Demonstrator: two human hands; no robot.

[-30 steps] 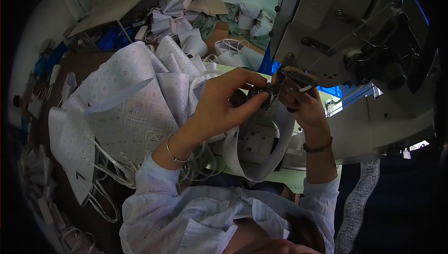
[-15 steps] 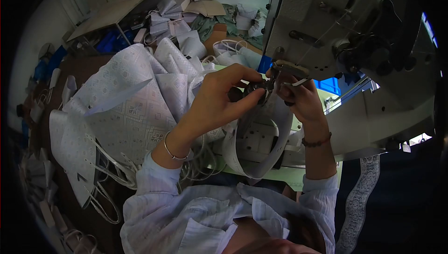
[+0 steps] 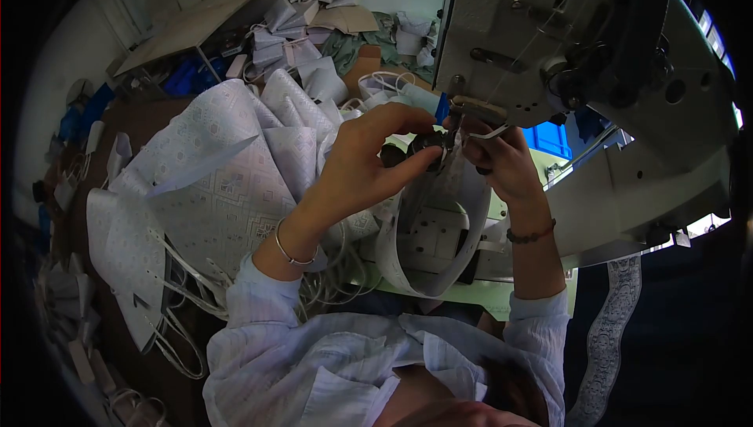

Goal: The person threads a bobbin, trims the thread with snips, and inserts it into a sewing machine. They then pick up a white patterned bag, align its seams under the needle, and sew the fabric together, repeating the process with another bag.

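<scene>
My left hand (image 3: 365, 162) is at the needle area of a sewing machine (image 3: 502, 43), its thumb and forefinger closed around a dark metal part there. What lies between these fingertips is too dark to make out. Opposite it, my right hand (image 3: 508, 167) has its fingers curled in behind the presser foot area, partly hidden by a metal lever (image 3: 480, 110). A white patterned band (image 3: 471, 250) hangs in a loop below both hands, its upper end running up between them. White thread runs down the machine head.
White patterned bag pieces (image 3: 212, 168) with cord handles (image 3: 184, 290) are heaped on the left. More white bags (image 3: 286, 39) are piled at the back beside a wooden table (image 3: 196, 23). A patterned ribbon (image 3: 608, 333) hangs at right. A blue bin (image 3: 551, 138) stands behind the machine.
The machine head appears shifted slightly left and up in view. Both hands stay at the needle area with almost the same grip, and the band's loop has barely moved.
</scene>
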